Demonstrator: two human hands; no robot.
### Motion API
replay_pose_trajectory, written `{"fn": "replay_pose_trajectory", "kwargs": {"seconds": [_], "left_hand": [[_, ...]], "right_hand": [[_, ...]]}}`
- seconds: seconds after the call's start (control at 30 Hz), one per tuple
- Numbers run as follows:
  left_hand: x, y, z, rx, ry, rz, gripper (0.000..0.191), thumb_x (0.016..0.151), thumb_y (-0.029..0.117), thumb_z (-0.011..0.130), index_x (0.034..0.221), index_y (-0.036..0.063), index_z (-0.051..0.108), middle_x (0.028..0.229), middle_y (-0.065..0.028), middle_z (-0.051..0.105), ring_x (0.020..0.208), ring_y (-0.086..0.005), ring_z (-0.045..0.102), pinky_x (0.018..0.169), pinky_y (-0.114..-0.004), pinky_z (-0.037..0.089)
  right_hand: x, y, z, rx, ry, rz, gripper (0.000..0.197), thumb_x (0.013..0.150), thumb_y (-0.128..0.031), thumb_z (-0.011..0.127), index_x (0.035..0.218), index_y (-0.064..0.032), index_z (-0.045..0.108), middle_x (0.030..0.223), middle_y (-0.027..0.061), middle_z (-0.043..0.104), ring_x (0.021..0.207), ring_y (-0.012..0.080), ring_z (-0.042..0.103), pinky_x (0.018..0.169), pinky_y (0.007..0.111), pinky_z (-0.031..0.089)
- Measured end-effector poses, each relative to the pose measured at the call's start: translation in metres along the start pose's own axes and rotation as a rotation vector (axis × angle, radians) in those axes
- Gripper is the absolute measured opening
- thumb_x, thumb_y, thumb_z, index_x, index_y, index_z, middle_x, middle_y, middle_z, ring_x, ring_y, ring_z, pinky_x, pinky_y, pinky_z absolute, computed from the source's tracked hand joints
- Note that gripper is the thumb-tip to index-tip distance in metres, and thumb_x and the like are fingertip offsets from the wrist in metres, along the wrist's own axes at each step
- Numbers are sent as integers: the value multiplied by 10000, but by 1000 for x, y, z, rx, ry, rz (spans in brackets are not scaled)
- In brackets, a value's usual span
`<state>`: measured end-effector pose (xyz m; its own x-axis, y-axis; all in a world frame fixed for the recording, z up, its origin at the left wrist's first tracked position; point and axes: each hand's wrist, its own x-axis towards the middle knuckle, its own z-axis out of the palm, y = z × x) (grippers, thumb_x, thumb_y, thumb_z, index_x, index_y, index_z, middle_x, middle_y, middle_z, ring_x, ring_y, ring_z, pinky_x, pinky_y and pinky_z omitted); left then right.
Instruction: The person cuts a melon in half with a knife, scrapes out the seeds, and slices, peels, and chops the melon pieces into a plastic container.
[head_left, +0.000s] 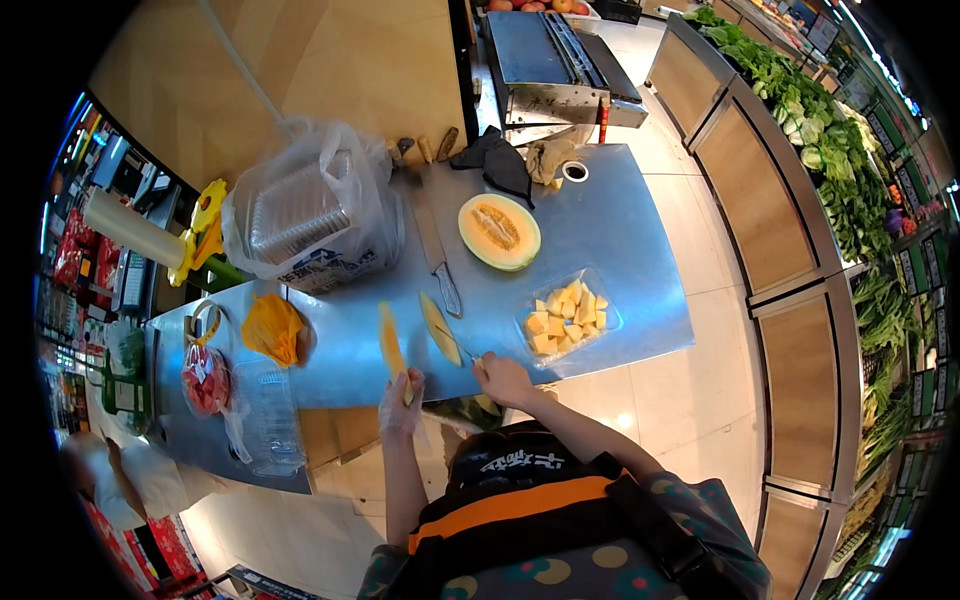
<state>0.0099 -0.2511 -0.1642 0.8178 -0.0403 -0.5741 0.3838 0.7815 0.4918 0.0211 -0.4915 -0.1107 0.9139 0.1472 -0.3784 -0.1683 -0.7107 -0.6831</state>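
My left hand (403, 405), in a clear plastic glove, holds a long slice of orange-fleshed melon (389, 341) by its near end. My bare right hand (501, 379) grips the handle of a small thin-bladed knife (460, 341). Its blade reaches over a second strip (439, 328), melon or rind, lying on the metal table; whether they touch I cannot tell. A half melon (499, 232) rests cut side up, seeds showing. Melon chunks (568, 315) fill a clear plastic tray (616, 318) on the right. A large knife (433, 247) lies left of the half melon.
A plastic bag of clear containers (307, 210) stands at the back left. Nearer are an orange bag (274, 328), a tape roll (204, 324), a bagged red item (205, 381) and clear plastic lids (268, 427). A bin (465, 412) sits below the table's front edge. Another person stands far left.
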Motion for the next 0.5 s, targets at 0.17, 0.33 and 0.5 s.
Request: {"fn": "replay_pose_trajectory", "kwargs": {"seconds": [0.17,0.33,0.5], "left_hand": [[-66,21,45,36,-315,120,437,933,94,528,1334,14,373,1217,-145,517,1099,-194,540,767,-254,527],[-81,12,106,-274,-424,60,656,878,-5,538,1454,69,232,1468,-139,312,1356,-210,325,632,-188,529],[-98,0,152,-156,-368,103,621,865,-37,492,1440,34,266,1456,-156,330,1339,-199,358,455,-91,420]], "right_hand": [[-17,-13,-18,-2,62,-44,402,942,-342,448,1010,53,488,738,270,621,736,439,618,667,518,486],[-44,-20,-56,125,212,-147,363,948,-354,453,1005,-3,525,719,232,620,691,416,614,615,491,468],[-62,2,-118,357,430,-261,316,966,-327,440,972,-35,560,652,177,596,618,384,600,562,437,453]]}}
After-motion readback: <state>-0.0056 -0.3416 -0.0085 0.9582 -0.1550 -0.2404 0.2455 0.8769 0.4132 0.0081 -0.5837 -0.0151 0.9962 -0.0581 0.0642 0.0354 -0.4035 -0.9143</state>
